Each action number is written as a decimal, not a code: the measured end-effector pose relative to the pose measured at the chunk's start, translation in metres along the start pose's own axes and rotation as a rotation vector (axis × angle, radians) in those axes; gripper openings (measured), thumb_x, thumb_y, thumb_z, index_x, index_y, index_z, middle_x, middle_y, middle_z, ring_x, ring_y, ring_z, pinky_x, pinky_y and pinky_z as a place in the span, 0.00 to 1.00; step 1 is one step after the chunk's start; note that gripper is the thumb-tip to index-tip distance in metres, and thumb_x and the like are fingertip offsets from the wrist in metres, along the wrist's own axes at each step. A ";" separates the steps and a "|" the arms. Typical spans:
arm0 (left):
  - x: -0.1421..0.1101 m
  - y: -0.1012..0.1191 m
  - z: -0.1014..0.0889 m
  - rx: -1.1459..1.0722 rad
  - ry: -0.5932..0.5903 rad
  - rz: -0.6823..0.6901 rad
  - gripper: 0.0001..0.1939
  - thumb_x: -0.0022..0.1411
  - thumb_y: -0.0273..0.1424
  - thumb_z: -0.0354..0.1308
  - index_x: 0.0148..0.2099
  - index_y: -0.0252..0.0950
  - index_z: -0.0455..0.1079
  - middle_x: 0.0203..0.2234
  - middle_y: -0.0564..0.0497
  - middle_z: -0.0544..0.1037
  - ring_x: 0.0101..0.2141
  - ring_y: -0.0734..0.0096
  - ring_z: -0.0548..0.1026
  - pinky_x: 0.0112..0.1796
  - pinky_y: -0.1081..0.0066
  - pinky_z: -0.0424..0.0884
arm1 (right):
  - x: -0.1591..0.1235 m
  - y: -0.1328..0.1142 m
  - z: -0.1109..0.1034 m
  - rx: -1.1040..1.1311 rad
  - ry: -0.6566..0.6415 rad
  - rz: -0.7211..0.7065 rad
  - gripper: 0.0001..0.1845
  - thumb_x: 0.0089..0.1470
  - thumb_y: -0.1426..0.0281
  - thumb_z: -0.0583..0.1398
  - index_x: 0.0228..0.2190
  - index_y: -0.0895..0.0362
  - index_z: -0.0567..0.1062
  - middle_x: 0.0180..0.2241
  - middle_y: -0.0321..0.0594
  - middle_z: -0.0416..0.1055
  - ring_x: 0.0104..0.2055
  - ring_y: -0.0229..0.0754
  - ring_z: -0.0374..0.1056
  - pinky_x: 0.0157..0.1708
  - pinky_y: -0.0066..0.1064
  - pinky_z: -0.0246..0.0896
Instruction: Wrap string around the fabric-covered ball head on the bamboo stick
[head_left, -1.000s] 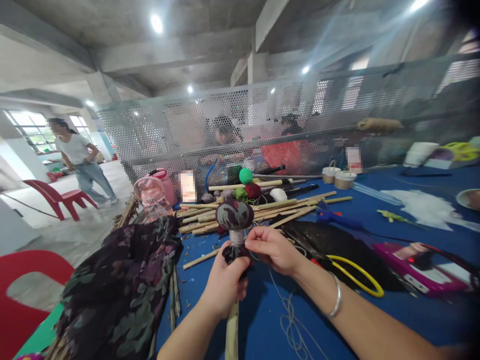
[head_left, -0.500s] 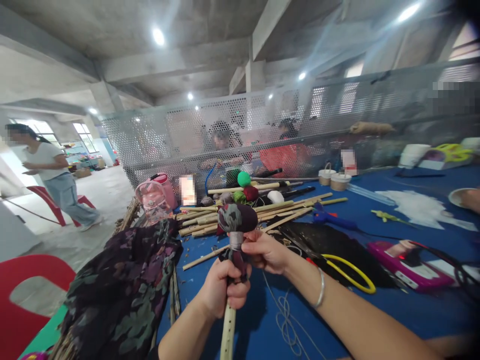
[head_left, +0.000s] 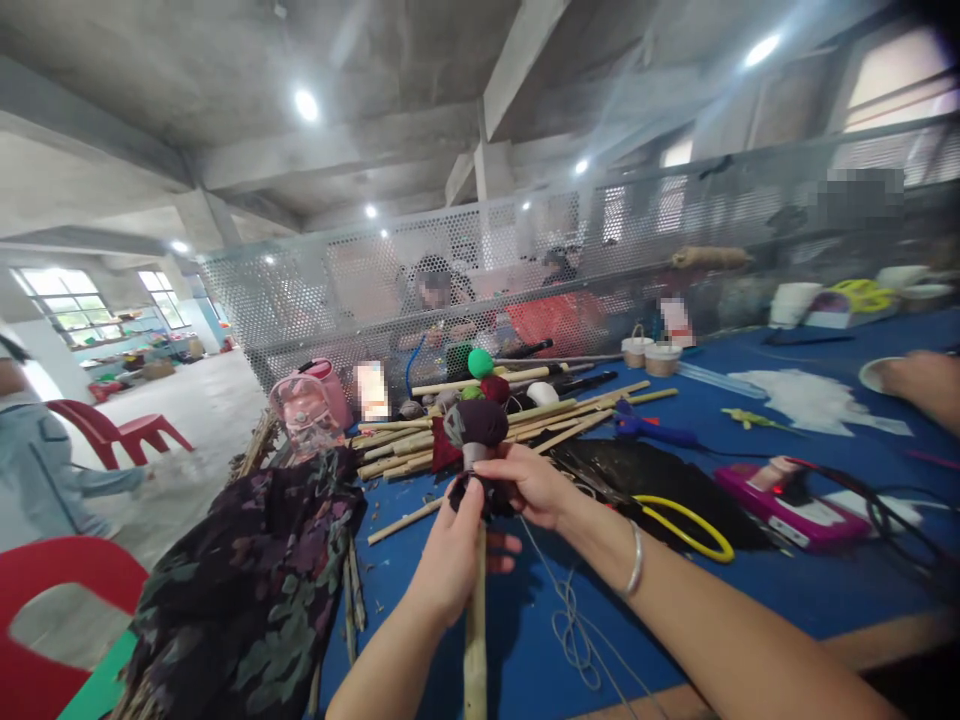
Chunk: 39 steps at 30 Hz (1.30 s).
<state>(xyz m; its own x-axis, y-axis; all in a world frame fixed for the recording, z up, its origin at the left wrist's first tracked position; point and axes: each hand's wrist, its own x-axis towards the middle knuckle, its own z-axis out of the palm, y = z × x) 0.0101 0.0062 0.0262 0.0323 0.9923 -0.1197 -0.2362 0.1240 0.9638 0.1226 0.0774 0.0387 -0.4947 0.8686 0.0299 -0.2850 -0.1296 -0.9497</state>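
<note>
The cloth-covered knob (head_left: 484,424) sits upright on a pale stick (head_left: 475,640), above the blue counter (head_left: 525,645). The left hand's grip (head_left: 454,560) is closed around the stick and gathered cloth; the right hand (head_left: 536,485) pinches cord at the grey binding (head_left: 473,456). Slack there could loosen the wraps, and the loose loops (head_left: 576,635) lying nearby might snag or knot

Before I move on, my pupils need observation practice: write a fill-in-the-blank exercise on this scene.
The bangle circles the ____ wrist.
The left hand holds the cloth-topped stick over the ____ tabletop.
The patterned cloth lies on the person's ____ side.
Both plastic chairs are ____.

Missing words: right; blue; left; red.
</note>
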 end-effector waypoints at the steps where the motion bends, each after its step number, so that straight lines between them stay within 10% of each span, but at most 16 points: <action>1: -0.001 -0.001 0.002 0.026 0.019 0.000 0.28 0.52 0.52 0.51 0.47 0.38 0.59 0.23 0.54 0.67 0.16 0.80 0.62 0.17 0.78 0.58 | 0.000 0.002 0.002 -0.001 -0.009 -0.015 0.15 0.38 0.67 0.64 0.30 0.62 0.71 0.20 0.34 0.68 0.15 0.28 0.55 0.12 0.22 0.40; 7: 0.000 0.002 0.005 -0.047 0.166 -0.062 0.19 0.55 0.48 0.48 0.30 0.37 0.54 0.16 0.59 0.59 0.13 0.84 0.52 0.14 0.80 0.46 | -0.001 -0.002 -0.008 -0.203 -0.064 -0.080 0.14 0.37 0.65 0.66 0.23 0.61 0.69 0.15 0.29 0.62 0.15 0.27 0.53 0.14 0.21 0.43; 12: 0.001 0.002 0.006 0.016 0.172 -0.067 0.17 0.54 0.47 0.48 0.30 0.38 0.54 0.15 0.60 0.58 0.12 0.83 0.54 0.14 0.80 0.46 | -0.005 -0.011 -0.019 -0.067 -0.143 0.005 0.15 0.39 0.65 0.64 0.19 0.59 0.64 0.09 0.23 0.47 0.12 0.25 0.36 0.11 0.21 0.28; 21: -0.002 0.006 0.005 -0.070 0.164 -0.072 0.17 0.52 0.46 0.51 0.31 0.37 0.54 0.16 0.60 0.59 0.12 0.84 0.53 0.13 0.81 0.46 | 0.002 -0.002 -0.018 0.086 -0.103 0.054 0.17 0.37 0.65 0.66 0.20 0.59 0.63 0.10 0.22 0.45 0.12 0.24 0.35 0.11 0.20 0.28; 34: 0.004 0.013 -0.014 -0.428 -0.461 -0.470 0.18 0.53 0.45 0.45 0.31 0.34 0.63 0.13 0.59 0.54 0.10 0.84 0.47 0.11 0.81 0.45 | -0.001 0.007 -0.018 0.157 -0.310 0.130 0.21 0.33 0.62 0.68 0.28 0.61 0.69 0.11 0.24 0.53 0.12 0.23 0.38 0.12 0.21 0.26; 39: 0.015 0.010 -0.018 -0.139 0.231 0.009 0.18 0.56 0.44 0.47 0.42 0.37 0.63 0.32 0.49 0.70 0.29 0.71 0.71 0.27 0.73 0.67 | 0.006 0.006 -0.018 0.084 -0.015 0.094 0.19 0.34 0.63 0.67 0.26 0.60 0.67 0.10 0.24 0.52 0.11 0.24 0.38 0.11 0.22 0.26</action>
<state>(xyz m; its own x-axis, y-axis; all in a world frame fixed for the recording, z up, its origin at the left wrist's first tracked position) -0.0093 0.0226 0.0295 -0.1886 0.9657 -0.1782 -0.3671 0.0990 0.9249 0.1331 0.0903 0.0278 -0.5344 0.8435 -0.0529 -0.3041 -0.2504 -0.9191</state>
